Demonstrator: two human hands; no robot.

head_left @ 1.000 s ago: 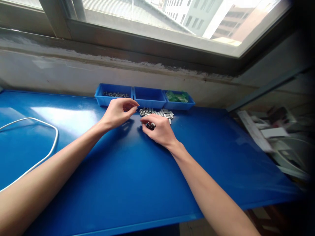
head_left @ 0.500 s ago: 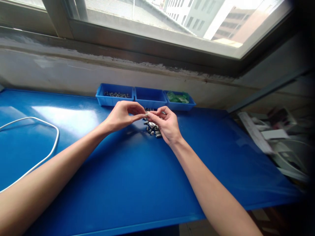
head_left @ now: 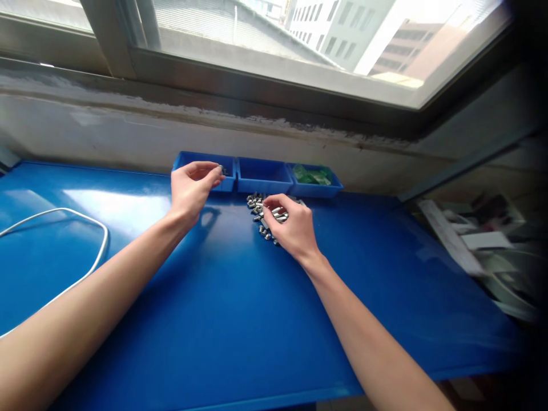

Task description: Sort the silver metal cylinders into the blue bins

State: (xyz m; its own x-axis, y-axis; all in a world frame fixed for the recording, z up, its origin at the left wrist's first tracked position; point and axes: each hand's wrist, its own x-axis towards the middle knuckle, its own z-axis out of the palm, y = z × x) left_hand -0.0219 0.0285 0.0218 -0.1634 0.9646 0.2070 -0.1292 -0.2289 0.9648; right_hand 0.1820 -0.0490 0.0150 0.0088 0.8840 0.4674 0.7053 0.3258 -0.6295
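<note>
My left hand [head_left: 192, 188] is over the front of the left blue bin [head_left: 230, 181], thumb and fingertips pinched together. A small metallic bit shows at those fingertips, too small to make out, with the bin's metal parts behind it. Above the pile of small metal parts [head_left: 264, 232] on the table is my right hand [head_left: 293, 224]. Its thumb and index finger are curled close round a small silvery piece at the tips, which I cannot make out against the pile.
An empty middle bin [head_left: 263, 186] and a right bin [head_left: 317, 192] holding green plastic [head_left: 313, 176] stand along the wall. A white cable [head_left: 103, 245] curves over the blue table [head_left: 222, 331] at left. Blurred items lie beyond the table's right edge.
My hands, which were touching above the pile, have parted. The left moved left and up to the left bin; the right stayed near the pile and lowered slightly.
</note>
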